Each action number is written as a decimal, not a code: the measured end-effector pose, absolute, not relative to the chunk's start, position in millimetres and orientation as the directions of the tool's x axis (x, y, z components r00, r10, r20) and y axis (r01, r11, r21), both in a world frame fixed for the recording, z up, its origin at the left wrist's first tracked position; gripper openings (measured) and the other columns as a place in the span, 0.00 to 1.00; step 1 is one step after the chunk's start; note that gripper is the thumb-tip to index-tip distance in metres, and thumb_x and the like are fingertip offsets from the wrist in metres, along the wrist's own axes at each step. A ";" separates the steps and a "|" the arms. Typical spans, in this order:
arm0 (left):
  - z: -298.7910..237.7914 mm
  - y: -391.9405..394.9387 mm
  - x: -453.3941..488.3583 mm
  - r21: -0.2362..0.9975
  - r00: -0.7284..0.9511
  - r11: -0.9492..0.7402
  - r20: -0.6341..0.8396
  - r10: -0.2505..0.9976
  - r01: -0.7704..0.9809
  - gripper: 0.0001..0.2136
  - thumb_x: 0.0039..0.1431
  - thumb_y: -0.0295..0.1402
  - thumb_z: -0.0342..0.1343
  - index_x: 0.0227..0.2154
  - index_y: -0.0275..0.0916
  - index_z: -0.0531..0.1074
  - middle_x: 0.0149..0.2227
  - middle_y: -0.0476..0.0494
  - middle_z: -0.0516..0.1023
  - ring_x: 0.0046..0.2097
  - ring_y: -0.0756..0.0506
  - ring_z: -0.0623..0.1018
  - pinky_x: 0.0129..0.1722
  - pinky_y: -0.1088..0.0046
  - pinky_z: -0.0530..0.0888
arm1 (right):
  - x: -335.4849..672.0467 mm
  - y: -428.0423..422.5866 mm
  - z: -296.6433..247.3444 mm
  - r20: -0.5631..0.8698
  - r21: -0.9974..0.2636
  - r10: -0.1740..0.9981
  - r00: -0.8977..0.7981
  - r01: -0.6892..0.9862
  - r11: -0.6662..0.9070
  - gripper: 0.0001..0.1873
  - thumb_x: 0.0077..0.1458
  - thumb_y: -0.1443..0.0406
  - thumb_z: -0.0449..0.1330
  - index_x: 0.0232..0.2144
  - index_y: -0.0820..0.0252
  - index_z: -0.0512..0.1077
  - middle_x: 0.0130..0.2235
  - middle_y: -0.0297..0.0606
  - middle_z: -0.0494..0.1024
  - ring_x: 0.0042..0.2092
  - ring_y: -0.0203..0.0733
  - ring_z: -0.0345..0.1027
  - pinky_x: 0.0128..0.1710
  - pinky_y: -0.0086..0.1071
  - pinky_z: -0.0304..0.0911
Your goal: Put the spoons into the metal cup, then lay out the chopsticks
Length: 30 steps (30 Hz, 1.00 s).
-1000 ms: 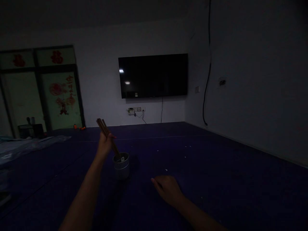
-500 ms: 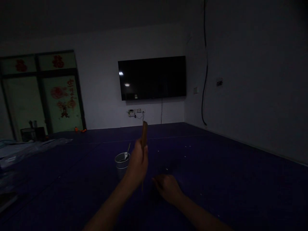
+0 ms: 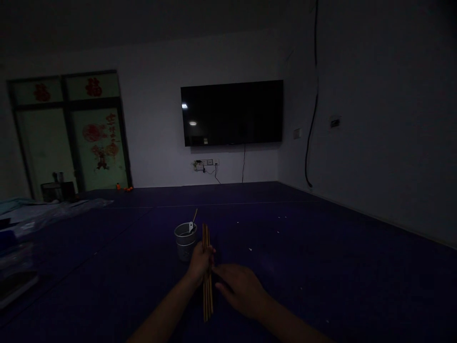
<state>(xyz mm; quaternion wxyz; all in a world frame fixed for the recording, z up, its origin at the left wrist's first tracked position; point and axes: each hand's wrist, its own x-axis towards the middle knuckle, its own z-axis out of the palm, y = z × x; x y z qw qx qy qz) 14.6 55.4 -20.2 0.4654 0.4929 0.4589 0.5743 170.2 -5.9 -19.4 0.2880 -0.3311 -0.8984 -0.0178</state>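
My left hand is closed around a bundle of several chopsticks, held nearly upright in the view just right of a grey cup. My right hand is beside the bundle, its forefinger reaching the sticks and its thumb apart; whether the fingertip presses on them is too dark to tell. The grey cup stands on the dark blue floor covering. A thin stick and a utensil with a pale, holed handle end poke out of it.
Small white scraps are scattered on the floor covering to the right. Crumpled plastic sheeting and a flat tray-like object lie at left. Orange items sit by the door. A television hangs on the far wall.
My left hand has lowered the chopsticks, and they now show side by side. My right hand has risen from near the floor toward them and its fingers have opened out. The view has shifted slightly.
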 end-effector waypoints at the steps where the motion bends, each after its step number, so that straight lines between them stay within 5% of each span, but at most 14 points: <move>1: -24.4 55.4 15.3 0.987 -0.083 -0.139 0.132 0.988 -0.081 0.12 0.44 0.40 0.58 0.27 0.39 0.65 0.16 0.57 0.64 0.16 0.53 0.64 0.17 0.79 0.60 | 168.5 -8.9 -19.4 0.512 -0.163 0.582 -0.632 0.593 0.788 0.21 0.59 0.60 0.53 0.54 0.56 0.66 0.53 0.42 0.72 0.51 0.44 0.67 0.49 0.35 0.62; 10: -43.5 62.9 9.8 0.996 -0.058 -0.071 0.069 0.996 -0.044 0.24 0.40 0.28 0.59 0.45 0.35 0.68 0.23 0.54 0.71 0.25 0.50 0.73 0.26 0.75 0.71 | 161.6 -6.7 -35.8 0.418 -0.273 0.542 -0.729 0.468 0.841 0.40 0.45 0.46 0.63 0.57 0.59 0.63 0.56 0.47 0.68 0.54 0.51 0.64 0.52 0.37 0.60; 17: -37.5 54.0 -0.1 0.936 -0.062 -0.297 0.313 0.948 0.187 0.25 0.44 0.31 0.58 0.49 0.32 0.71 0.46 0.41 0.77 0.50 0.40 0.74 0.52 0.65 0.67 | 156.2 -11.7 -30.3 0.389 -0.356 0.521 -0.760 0.397 0.846 0.38 0.45 0.47 0.63 0.54 0.58 0.65 0.56 0.46 0.67 0.55 0.51 0.62 0.54 0.37 0.58; 30: -30.0 51.4 -0.2 0.867 -0.102 -0.252 0.324 0.941 0.430 0.26 0.41 0.20 0.52 0.48 0.34 0.71 0.37 0.47 0.79 0.40 0.45 0.77 0.43 0.70 0.72 | 149.6 -21.2 -21.7 0.307 -0.469 0.587 -0.749 0.418 0.778 0.39 0.45 0.56 0.66 0.59 0.58 0.60 0.57 0.44 0.66 0.57 0.50 0.60 0.56 0.37 0.57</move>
